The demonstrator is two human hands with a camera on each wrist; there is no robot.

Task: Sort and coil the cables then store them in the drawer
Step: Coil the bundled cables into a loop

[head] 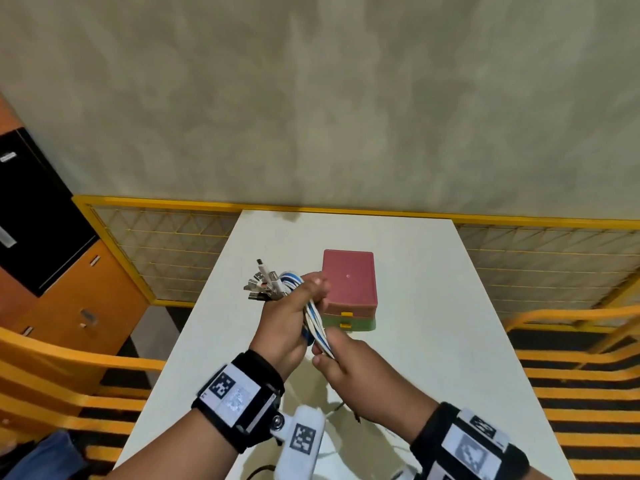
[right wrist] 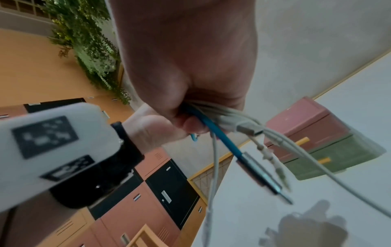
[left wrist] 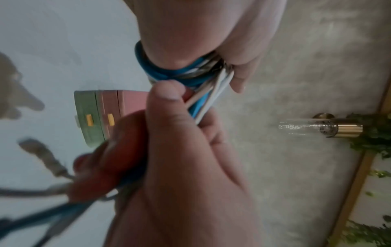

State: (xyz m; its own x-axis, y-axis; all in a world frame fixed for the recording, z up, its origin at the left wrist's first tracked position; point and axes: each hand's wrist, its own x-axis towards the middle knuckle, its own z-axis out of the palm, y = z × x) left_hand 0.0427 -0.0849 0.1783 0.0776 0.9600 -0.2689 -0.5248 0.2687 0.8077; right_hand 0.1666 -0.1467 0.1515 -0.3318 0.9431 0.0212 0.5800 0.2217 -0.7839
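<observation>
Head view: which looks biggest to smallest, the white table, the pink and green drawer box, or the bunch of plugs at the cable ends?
1. The white table, by far.
2. The drawer box.
3. The bunch of plugs, held up nearer the camera by the left hand, yet looking smaller.

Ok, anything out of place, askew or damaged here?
Nothing stands out. Both hands, left and right, hold the cables as one bundle above the table; the drawers sit square and shut.

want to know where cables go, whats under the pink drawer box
A green drawer box with a yellow handle sits under the pink drawer box, on the white table. Both drawers are closed, so their contents are hidden.
</observation>
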